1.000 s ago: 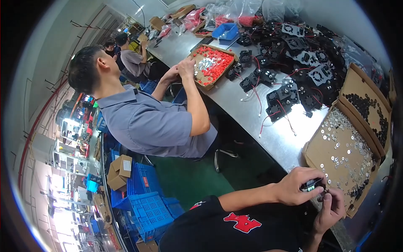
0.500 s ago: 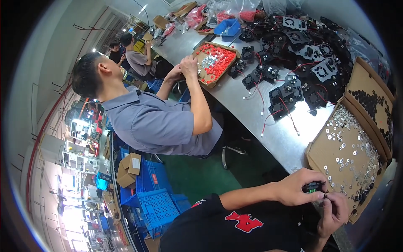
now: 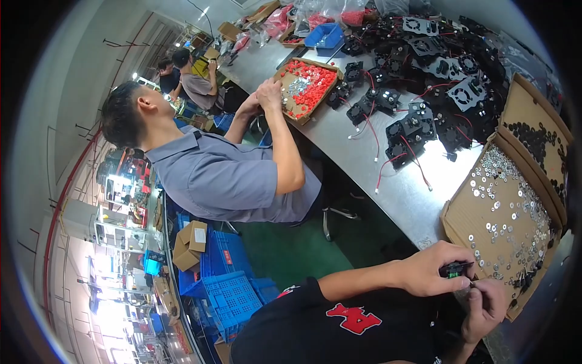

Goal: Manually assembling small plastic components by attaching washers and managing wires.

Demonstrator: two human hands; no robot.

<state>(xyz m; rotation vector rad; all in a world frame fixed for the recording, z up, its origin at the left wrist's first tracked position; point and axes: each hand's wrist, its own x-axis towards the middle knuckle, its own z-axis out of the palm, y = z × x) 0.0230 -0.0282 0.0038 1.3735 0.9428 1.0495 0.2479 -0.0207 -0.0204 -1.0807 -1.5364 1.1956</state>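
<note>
My left hand (image 3: 433, 268) is closed around a small black part with a green patch (image 3: 454, 270), most of it covered by my fingers. Close against it, my right hand (image 3: 487, 308) has thumb and forefinger pinched at the part's edge. Something tiny and dark shows at those fingertips, too small to name. Both hands are just in front of a shallow cardboard tray (image 3: 458, 213) holding many loose silver washers (image 3: 494, 228) and several dark pieces.
A second cardboard box (image 3: 524, 103) with black rings adjoins the tray. Black fan assemblies (image 3: 418, 124) with red wires pile on the metal table (image 3: 364, 162). Leftward, a co-worker in grey (image 3: 224, 170) handles things at a box of red parts (image 3: 303, 115). Blue crates (image 3: 227, 303) stand on the floor.
The view has shifted slightly. My right fingertips have moved a little at the edge of the black part; my left hand keeps its hold.
</note>
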